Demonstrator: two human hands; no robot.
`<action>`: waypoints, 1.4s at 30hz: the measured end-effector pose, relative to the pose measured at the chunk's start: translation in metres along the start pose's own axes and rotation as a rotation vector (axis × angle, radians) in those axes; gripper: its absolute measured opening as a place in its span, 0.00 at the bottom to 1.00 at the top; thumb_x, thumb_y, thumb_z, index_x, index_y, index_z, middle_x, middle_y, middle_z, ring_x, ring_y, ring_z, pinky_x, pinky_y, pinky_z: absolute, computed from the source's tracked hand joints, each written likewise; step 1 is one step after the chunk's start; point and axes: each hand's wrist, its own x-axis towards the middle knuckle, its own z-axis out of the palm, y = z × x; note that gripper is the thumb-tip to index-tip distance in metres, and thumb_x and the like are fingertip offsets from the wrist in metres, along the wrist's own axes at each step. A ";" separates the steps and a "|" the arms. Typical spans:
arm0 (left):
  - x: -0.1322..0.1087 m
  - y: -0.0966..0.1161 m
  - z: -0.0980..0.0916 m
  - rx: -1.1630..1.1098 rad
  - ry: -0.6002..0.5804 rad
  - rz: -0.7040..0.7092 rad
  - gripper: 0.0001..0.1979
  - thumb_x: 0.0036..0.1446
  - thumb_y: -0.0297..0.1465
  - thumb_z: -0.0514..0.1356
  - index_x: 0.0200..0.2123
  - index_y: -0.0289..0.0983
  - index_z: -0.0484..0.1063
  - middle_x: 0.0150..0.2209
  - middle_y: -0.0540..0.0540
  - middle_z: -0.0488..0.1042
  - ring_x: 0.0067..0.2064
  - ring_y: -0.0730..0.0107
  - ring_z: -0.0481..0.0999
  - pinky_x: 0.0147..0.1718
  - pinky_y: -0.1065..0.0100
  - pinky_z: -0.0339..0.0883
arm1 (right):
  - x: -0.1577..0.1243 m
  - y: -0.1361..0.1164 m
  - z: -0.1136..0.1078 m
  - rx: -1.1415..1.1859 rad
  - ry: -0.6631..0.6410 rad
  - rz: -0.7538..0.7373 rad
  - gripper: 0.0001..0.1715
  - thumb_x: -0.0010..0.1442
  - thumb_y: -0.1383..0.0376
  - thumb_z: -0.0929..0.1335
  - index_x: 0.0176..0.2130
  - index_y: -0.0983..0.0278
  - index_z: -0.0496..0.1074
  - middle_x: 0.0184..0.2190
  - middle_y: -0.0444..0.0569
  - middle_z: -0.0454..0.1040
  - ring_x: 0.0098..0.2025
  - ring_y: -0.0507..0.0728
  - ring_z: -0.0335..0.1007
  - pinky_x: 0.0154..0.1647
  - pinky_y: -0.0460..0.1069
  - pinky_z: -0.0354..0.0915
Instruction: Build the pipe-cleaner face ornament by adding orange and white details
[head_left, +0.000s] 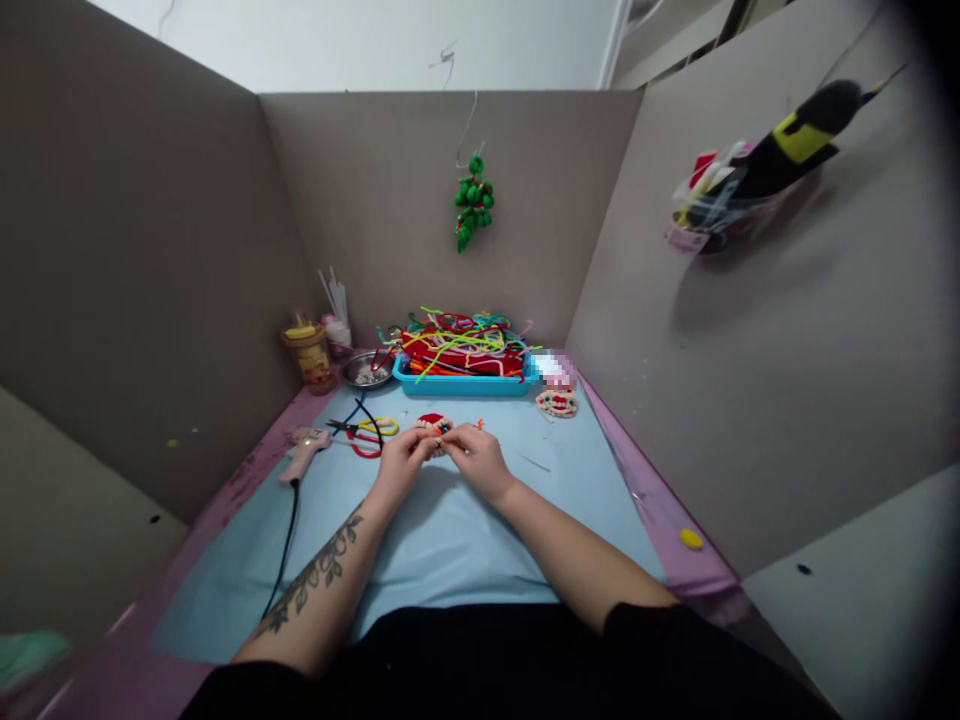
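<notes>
My left hand (405,462) and my right hand (480,460) meet over the middle of the blue sheet, fingers pinched together. Between the fingertips is a small pipe-cleaner piece (432,421), red and cream, with bits of orange and dark blue showing. My fingers cover much of it, so its full shape is hidden. A speck of orange sticks up behind the right hand. To the left of my left hand lie scissors (367,445) with red and yellow handles. Farther right rests a similar red and cream pipe-cleaner piece (557,403).
A blue tray (465,386) heaped with coloured pipe cleaners stands at the back, beside a metal bowl (367,371). A pink glue gun (305,456) trails its black cord at the left. A green pipe-cleaner ornament (474,203) hangs on the back panel. Partitions enclose three sides.
</notes>
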 end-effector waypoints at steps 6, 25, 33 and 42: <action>0.001 0.000 0.001 -0.068 -0.036 -0.096 0.10 0.52 0.35 0.59 0.30 0.34 0.75 0.22 0.50 0.71 0.25 0.73 0.69 0.27 0.71 0.64 | -0.001 0.001 0.000 -0.060 -0.013 -0.100 0.07 0.60 0.67 0.67 0.34 0.61 0.76 0.31 0.48 0.78 0.35 0.54 0.73 0.39 0.49 0.68; 0.002 -0.009 -0.006 0.069 0.059 0.054 0.10 0.52 0.35 0.62 0.35 0.35 0.76 0.35 0.43 0.79 0.35 0.65 0.78 0.35 0.66 0.72 | 0.004 0.008 0.001 0.225 -0.017 0.376 0.10 0.54 0.62 0.68 0.36 0.63 0.74 0.33 0.48 0.77 0.36 0.55 0.72 0.39 0.50 0.68; 0.001 -0.014 -0.004 0.220 0.008 0.277 0.07 0.56 0.33 0.61 0.35 0.37 0.77 0.35 0.42 0.79 0.37 0.66 0.77 0.34 0.67 0.71 | 0.004 0.009 0.006 0.485 -0.093 0.503 0.11 0.49 0.58 0.71 0.30 0.64 0.72 0.21 0.42 0.72 0.23 0.51 0.66 0.25 0.46 0.63; 0.002 -0.009 -0.004 0.122 0.009 0.076 0.07 0.52 0.33 0.62 0.30 0.35 0.77 0.29 0.45 0.78 0.30 0.68 0.76 0.29 0.69 0.69 | 0.000 0.005 0.002 0.228 -0.061 0.273 0.07 0.53 0.60 0.71 0.29 0.62 0.75 0.28 0.47 0.77 0.31 0.55 0.72 0.36 0.50 0.67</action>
